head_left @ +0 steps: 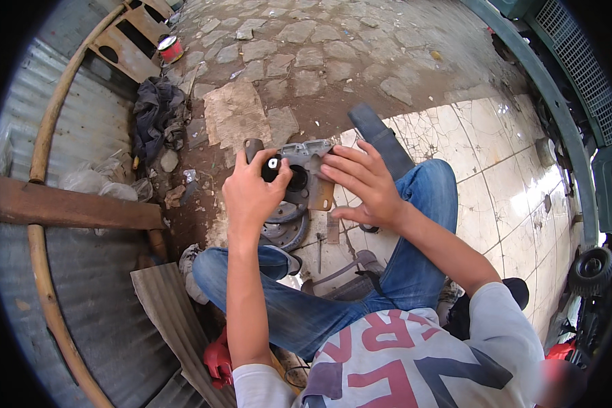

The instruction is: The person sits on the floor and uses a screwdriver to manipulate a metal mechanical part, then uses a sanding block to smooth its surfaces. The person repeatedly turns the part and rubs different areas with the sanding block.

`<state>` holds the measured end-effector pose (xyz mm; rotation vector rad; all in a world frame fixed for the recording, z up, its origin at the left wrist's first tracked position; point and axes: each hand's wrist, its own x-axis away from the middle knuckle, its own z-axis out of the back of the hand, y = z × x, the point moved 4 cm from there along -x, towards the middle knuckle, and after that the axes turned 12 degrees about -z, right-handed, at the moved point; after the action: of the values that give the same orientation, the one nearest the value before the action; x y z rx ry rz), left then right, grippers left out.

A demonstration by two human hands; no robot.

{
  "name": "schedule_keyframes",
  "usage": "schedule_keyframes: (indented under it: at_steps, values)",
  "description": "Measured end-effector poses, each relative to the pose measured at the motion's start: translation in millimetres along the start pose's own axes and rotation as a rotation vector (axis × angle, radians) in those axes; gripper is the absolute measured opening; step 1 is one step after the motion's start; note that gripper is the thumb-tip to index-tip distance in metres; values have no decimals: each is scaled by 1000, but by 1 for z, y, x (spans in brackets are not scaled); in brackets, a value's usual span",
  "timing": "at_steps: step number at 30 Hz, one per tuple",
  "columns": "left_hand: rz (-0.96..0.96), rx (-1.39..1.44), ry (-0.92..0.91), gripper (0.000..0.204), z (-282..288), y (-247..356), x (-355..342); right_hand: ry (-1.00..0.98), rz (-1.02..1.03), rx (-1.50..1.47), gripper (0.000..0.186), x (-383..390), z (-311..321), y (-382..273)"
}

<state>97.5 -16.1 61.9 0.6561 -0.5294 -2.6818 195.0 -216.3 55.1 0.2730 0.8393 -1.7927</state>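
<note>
A grey cast metal housing (pixel 306 149) with round dark openings sits between my hands, above my crossed legs. A brownish flat plate (pixel 321 197) shows at its right side. My left hand (pixel 253 192) is closed round a dark cylindrical part (pixel 253 147) at the left of the housing; a black piece with a white spot shows between its fingers. Whether this part is joined to the housing, I cannot tell. My right hand (pixel 366 182) has its fingers stretched over the housing's right edge, touching it, with the thumb held apart below.
Below the housing lie a round metal disc (pixel 289 231) and a thin metal rod-like tool (pixel 319 253) on cracked white tiles. Beyond them are a dark flat strip (pixel 381 139), cardboard (pixel 236 114) and dark cloth (pixel 158 115). A wooden beam (pixel 75 207) juts from the corrugated wall at left.
</note>
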Motion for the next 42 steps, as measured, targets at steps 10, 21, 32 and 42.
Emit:
schedule_keyframes:
  at_steps: [10,21,32,42]
  values:
    - [-72,80,-41,33,-1,-6,-1,-47,136,-34,67,19,-15,-32]
    - [-39,100,-51,32,2,-10,0,1,92,-20,65,15,-17,-24]
    - [-61,146,-106,29,8,-14,-1,-109,194,-78,50,26,-16,-57]
    - [79,16,-92,36,9,-15,-3,-8,177,-86,37,-7,-9,-28]
